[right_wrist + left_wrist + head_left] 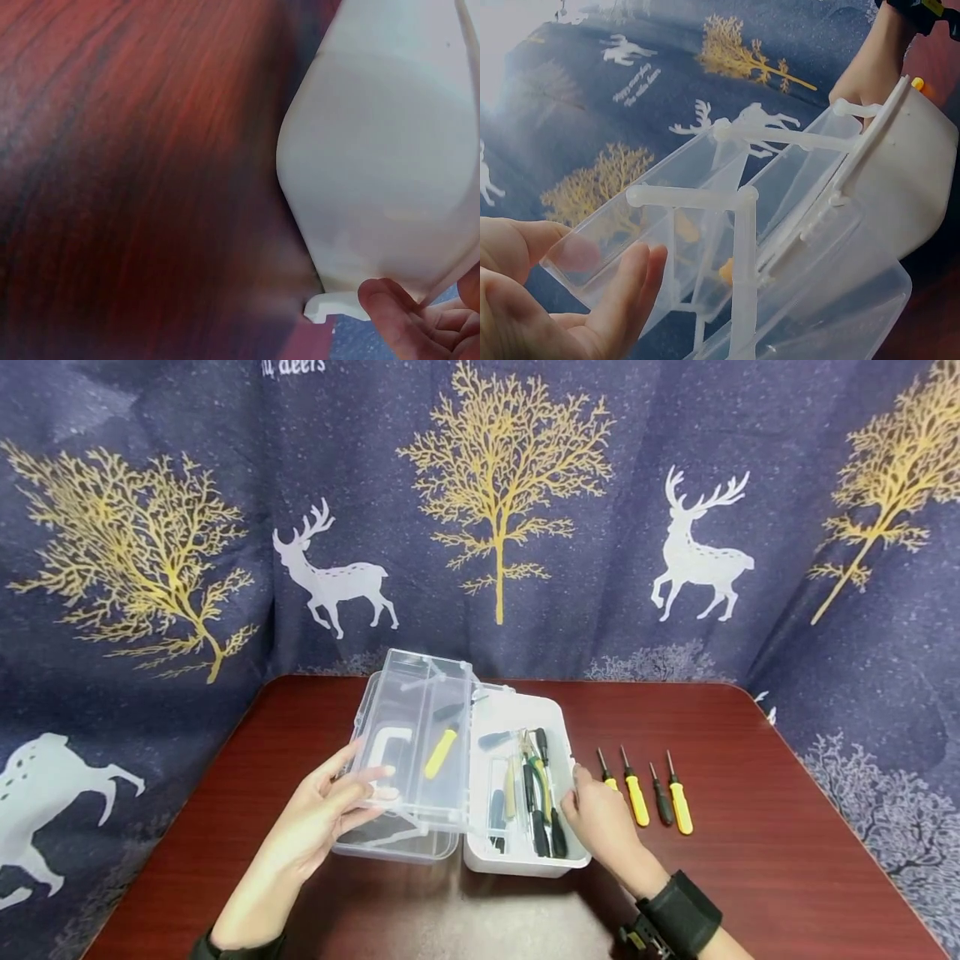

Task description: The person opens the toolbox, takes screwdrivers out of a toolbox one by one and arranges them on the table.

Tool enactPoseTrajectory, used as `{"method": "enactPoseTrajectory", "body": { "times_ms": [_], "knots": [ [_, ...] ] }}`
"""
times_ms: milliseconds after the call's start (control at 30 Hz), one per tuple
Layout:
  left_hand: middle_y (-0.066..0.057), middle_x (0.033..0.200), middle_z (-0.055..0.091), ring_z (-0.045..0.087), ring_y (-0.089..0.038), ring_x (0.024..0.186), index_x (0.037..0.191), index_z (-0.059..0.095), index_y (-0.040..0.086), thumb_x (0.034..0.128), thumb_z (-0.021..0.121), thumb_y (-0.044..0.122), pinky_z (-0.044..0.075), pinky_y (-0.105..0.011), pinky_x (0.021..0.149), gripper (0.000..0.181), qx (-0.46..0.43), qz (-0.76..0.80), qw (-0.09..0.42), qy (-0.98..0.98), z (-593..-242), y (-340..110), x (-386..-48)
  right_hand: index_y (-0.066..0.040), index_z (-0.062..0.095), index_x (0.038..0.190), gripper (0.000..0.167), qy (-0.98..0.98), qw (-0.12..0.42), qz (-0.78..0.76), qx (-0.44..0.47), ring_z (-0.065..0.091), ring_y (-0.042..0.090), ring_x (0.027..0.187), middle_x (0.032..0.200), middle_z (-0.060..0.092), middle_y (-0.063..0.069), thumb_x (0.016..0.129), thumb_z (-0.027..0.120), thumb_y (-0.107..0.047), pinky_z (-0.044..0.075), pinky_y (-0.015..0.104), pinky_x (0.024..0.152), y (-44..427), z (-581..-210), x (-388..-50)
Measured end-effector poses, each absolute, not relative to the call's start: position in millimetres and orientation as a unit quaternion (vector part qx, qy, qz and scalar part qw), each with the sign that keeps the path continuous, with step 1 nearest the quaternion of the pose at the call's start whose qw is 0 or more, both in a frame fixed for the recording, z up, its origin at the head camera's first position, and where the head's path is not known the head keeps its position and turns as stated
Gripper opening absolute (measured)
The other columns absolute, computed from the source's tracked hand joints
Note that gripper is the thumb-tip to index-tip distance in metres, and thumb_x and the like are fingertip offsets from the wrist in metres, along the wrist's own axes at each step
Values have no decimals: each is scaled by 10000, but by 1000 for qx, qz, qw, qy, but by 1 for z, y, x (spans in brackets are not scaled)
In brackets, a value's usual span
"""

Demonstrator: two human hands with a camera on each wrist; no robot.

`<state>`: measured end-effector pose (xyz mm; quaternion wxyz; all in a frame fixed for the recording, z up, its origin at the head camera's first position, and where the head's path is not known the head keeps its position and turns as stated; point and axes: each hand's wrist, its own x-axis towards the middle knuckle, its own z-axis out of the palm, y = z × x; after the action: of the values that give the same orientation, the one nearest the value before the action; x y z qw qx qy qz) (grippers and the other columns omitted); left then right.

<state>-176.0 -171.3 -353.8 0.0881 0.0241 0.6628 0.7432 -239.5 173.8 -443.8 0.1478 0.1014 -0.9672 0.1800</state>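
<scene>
Sitting between left hand (321,817) and right hand (604,820), the toolbox (521,864) touches both.

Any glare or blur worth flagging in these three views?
Head: a pale sheen on the table toward the bottom edge; left wrist: washed-out glare at upper left, over the curtain; right wrist: dark, smeared tabletop beside the white box.

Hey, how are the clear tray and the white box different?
The clear tray is see-through; the white box is opaque. The tray is raised above the table, pinched by the left hand; the box sits on the table, gripped by the right hand. Both look plastic.
</scene>
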Motion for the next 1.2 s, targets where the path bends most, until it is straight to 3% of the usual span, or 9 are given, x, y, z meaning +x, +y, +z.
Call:
{"method": "enactPoseTrajectory", "body": {
  "times_ms": [267,533,833,1200],
  "knots": [
    [133,1085,691,709,-87,957,1549,145,136,950,526,78,575,-254,856,713,46,723,78,685,-340,-165,-177,100,586,1201,402,-964,155,193,99,451,153,471,530,512,52,854,599,-102,400,305,445,173,-445,-240],
    [152,1077,689,707,-77,957,1550,137,140,948,501,56,569,-242,863,709,34,728,80,680,-344,-169,-174,94,586,1210,417,-966,152,189,90,436,141,470,528,505,36,858,619,-127,388,288,450,171,-443,-239],
    [158,1078,695,710,-78,936,1552,35,86,952,473,17,572,-237,851,746,37,757,94,646,-363,-182,-172,93,578,1222,422,-963,155,201,90,399,117,463,524,501,25,859,628,-118,332,245,443,168,-442,-235],
    [148,1123,690,699,-74,997,1547,-48,101,961,439,1,559,-210,865,768,55,783,139,604,-392,-202,-180,74,601,1201,405,-963,175,190,80,523,175,482,569,585,78,848,631,-122,416,325,450,162,-442,-235]
  ]
}}
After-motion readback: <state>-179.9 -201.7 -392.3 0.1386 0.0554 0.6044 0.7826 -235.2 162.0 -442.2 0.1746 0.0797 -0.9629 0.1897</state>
